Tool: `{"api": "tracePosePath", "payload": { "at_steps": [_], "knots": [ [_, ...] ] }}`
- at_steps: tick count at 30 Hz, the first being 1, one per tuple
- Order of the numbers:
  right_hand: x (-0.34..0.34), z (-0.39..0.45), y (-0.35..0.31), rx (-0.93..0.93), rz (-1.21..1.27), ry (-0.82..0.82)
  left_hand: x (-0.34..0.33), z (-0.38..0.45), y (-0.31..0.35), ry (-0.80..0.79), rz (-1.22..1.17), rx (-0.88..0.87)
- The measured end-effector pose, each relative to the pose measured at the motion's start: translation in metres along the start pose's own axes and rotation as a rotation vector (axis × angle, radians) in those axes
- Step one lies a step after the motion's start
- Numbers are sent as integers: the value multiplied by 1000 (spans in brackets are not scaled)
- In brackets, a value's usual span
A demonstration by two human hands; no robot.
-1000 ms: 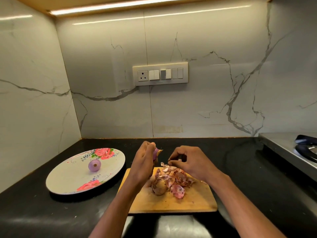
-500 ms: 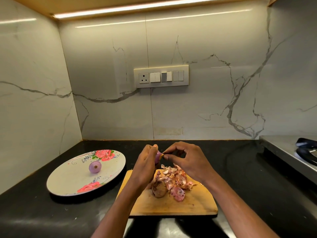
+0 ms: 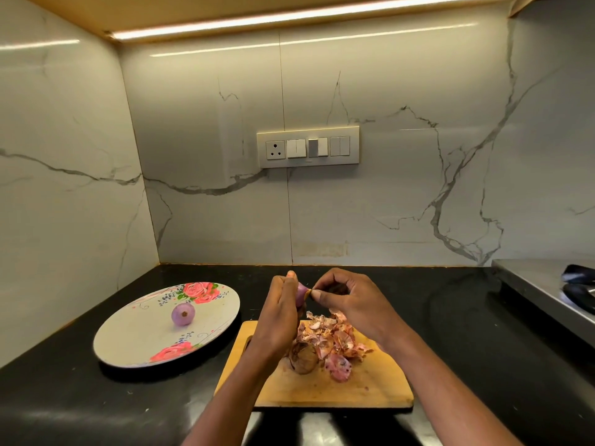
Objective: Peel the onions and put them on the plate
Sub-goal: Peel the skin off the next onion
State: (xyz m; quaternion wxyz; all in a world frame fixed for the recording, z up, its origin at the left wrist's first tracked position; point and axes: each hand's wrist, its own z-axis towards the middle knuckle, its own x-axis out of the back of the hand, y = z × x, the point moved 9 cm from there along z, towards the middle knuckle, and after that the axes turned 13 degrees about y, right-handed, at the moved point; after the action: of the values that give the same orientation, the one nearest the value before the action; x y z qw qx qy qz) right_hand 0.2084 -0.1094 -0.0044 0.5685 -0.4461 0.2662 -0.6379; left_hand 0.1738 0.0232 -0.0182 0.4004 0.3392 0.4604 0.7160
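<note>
Your left hand (image 3: 279, 312) grips a small purple onion (image 3: 301, 293) above the far edge of the wooden cutting board (image 3: 370, 386), its fingers curled round the bulb so that only part of the bulb shows. Your right hand (image 3: 351, 300) meets it from the other side, thumb and forefinger pressed together on a scrap of dry skin (image 3: 308, 291) at the onion's tip. Below your hands a heap of pink and brown peelings (image 3: 335, 341) lies on the board, with a brown unpeeled onion (image 3: 302, 358) at its near left edge (just beside your left wrist). On the black worktop (image 3: 476, 333) to the left of the board sits the floral plate (image 3: 135, 336), and one peeled onion (image 3: 183, 314) rests near its middle, well apart from your hands.
</note>
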Motion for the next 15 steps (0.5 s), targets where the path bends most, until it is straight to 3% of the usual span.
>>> {"api": "tracePosePath", "payload": {
  "at_steps": [3, 15],
  "knots": [
    [-2, -3, 6, -118, 165, -34, -2, 1, -2, -17, -34, 55],
    [3, -3, 2, -27, 152, 103, -3, 0, 1, -66, -14, 57]
  ]
}}
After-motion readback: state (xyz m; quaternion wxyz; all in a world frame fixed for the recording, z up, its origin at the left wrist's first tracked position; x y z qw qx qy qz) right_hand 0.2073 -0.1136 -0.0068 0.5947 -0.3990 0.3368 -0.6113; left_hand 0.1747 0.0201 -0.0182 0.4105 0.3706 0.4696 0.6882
